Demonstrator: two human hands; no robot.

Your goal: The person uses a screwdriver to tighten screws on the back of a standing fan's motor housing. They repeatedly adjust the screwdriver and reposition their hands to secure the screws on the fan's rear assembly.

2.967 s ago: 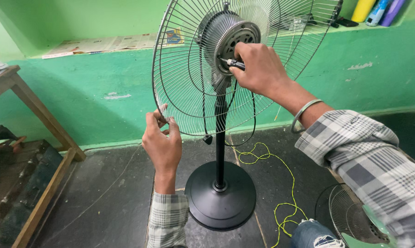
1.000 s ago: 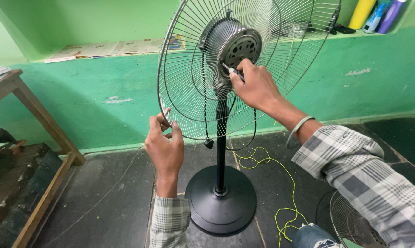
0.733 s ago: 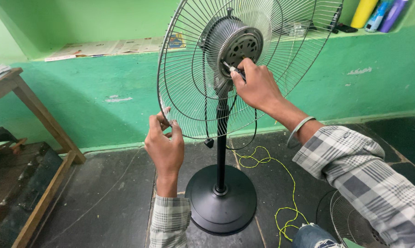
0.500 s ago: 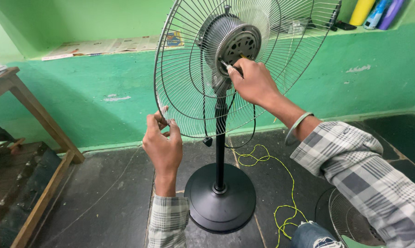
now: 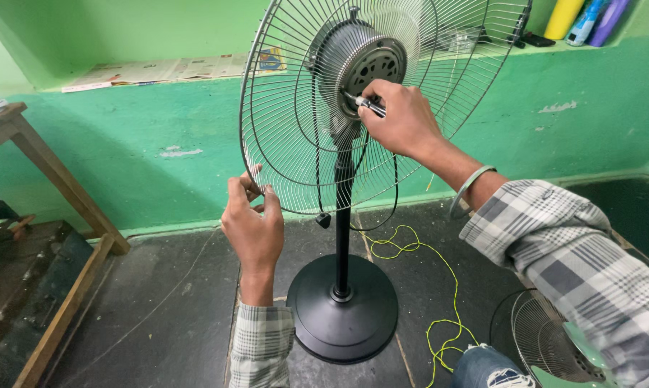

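Your right hand [image 5: 403,118] is clenched around a slim screwdriver [image 5: 367,106], its tip set against the lower left of the grey motor housing [image 5: 364,65] at the hub of the pedestal fan. Your left hand [image 5: 254,228] grasps the lower left rim of the rear wire guard [image 5: 281,154], fingers curled through the wires, and steadies it. The fan stands upright on its black pole [image 5: 342,237] and round black base [image 5: 342,312] on the dark floor, just in front of the green wall. A yellow cord [image 5: 418,248] lies in loops on the floor to the right of the base, near it, and a second wire guard [image 5: 547,341] rests at the lower right by your knee. A metal bangle [image 5: 471,190] sits on your right wrist, close to the guard's wires. Whether the tip is seated in a screw head cannot be told; your fingers hide it. Judgement: the step in hand is work on a fastener at the motor hub. Keep the shaft square to the housing and press along its axis so the tip does not slip onto the wires. Hold the rim firmly so the guard cannot swing. Mind the bangle against the guard, and keep your feet off the yellow cord.
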